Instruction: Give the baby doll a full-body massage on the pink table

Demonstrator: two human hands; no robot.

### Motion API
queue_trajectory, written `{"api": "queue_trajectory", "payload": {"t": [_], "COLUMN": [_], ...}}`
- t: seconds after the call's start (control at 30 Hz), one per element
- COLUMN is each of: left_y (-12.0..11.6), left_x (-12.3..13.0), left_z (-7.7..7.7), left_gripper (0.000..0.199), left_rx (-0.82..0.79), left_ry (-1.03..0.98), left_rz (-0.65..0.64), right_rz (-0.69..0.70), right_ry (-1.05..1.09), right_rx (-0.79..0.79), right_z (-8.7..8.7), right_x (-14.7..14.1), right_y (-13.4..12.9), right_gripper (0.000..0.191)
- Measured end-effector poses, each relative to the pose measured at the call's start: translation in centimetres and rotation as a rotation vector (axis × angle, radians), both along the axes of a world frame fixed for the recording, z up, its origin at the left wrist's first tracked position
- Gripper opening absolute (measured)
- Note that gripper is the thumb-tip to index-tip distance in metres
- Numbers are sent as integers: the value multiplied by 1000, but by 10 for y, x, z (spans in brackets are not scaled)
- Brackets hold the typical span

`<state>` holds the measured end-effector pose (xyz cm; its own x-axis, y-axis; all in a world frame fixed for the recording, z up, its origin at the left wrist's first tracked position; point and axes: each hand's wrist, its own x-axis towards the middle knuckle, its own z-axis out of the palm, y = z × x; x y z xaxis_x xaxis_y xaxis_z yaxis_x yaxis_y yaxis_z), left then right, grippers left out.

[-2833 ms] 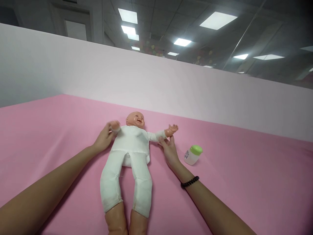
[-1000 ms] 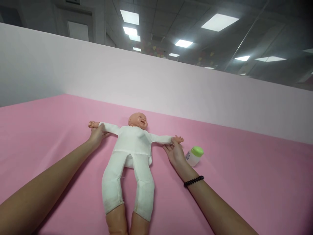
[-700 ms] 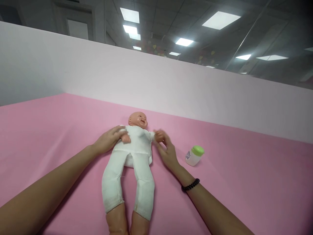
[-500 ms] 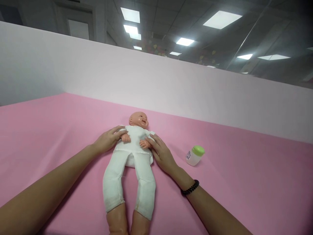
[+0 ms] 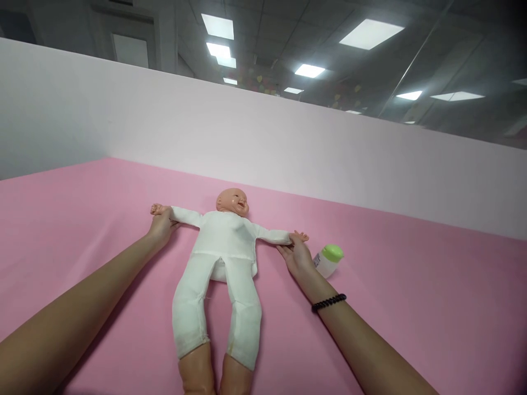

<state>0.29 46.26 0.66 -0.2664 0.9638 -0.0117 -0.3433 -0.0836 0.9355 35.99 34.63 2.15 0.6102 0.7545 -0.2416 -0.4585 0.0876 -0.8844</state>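
A baby doll (image 5: 226,236) in a white cloth suit lies on its back on the pink surface (image 5: 123,340), its arms stretched out to both sides and its face turned right. My left hand (image 5: 162,227) is closed round the doll's wrist on the left side of the view. On the other side my right hand (image 5: 297,255) holds the doll's other wrist between thumb and fingers, palm up. Close beside my right hand stands a small clear bottle (image 5: 328,262) with a green cap, partly hidden by that hand.
A white wall or panel (image 5: 263,142) rises behind the pink surface. Beyond its top edge are ceiling lights and a door. A black coiled band (image 5: 329,302) is round my right wrist.
Both hands have moved outward with the doll's arms, which lay bent over its body and are now spread wide. My right hand has come closer to the bottle.
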Motion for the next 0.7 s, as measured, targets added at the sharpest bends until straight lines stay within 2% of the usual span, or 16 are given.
{"api": "queue_trajectory", "payload": {"t": [0.13,0.2,0.27,0.33,0.4,0.47,0.5,0.57,0.63,0.7], "left_y": [-10,-21,-34,-45,-53,-58,-59,-59,-55,-48], "left_x": [6,13,20,26,31,33,34,36,39,40], "left_z": [1,3,7,10,12,12,11,9,8,7], "left_gripper": [40,47,44,35,33,35,35,35,36,38], "left_rx": [46,201,475,761,896,909,895,848,753,588], "left_ry": [154,326,608,942,1137,1198,1194,1128,936,643], "left_rz": [47,33,-105,-302,-409,-406,-397,-381,-317,-201], "right_rz": [25,67,143,291,434,485,469,421,374,278], "right_ry": [-205,-415,-706,-1072,-1432,-1657,-1695,-1637,-1433,-1137], "right_rx": [80,171,336,511,622,647,644,624,601,558], "right_z": [1,3,5,5,2,-1,-3,-4,-1,3], "right_x": [-8,-16,-23,-29,-31,-32,-32,-33,-35,-37], "right_y": [-7,-13,-19,-24,-27,-28,-28,-28,-28,-27], "right_gripper": [53,62,58,42,33,37,40,42,42,44]}}
